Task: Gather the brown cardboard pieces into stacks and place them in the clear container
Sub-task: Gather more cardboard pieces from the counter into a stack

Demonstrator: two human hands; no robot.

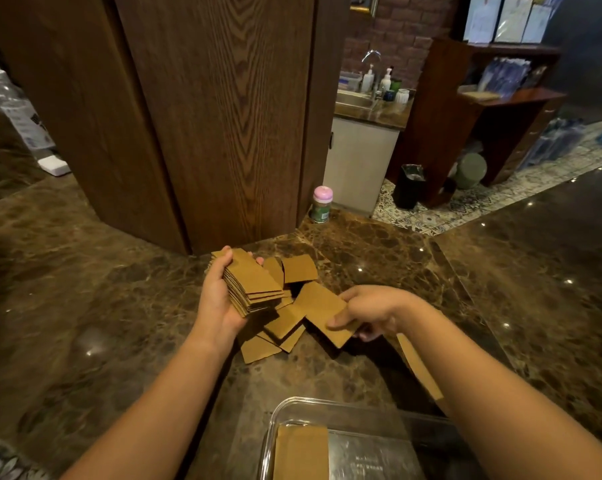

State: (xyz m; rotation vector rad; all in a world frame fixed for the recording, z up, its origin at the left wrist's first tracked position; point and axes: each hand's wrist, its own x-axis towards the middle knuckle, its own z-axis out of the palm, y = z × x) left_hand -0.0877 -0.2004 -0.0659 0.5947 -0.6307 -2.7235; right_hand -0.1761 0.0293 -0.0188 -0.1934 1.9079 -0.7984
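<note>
— Cardboard pieces first: where do they sit?

— Nearest me, at six o'clock, I see the clear container (330, 408) on the marble counter (102, 306). One stack in the container (301, 452) lies flat against its left wall; the rest of its floor looks bare, though the frame cuts it off.

— Anything beside it?

— At about four o'clock a single loose strip (419, 367) lies on the counter, partly under my right forearm.

— And your hands?

— My right hand (368, 311), at around two o'clock of the container, is closed in a pinch on one flat piece (322, 308), thumb on top, fingers beneath. My left hand (219, 299), at eleven o'clock, is wrapped around a thick held stack (254, 284), fingertips curled over its far end.

— Between them?

— The loose pile (282, 327) lies scattered on the counter, pieces overlapping at odd angles, with one square piece (299, 268) at its far edge.

— Farther out?

— At twelve o'clock a wooden pillar (223, 116) rises from the counter, and a pink-lidded bottle (322, 204) stands just at its right.
</note>
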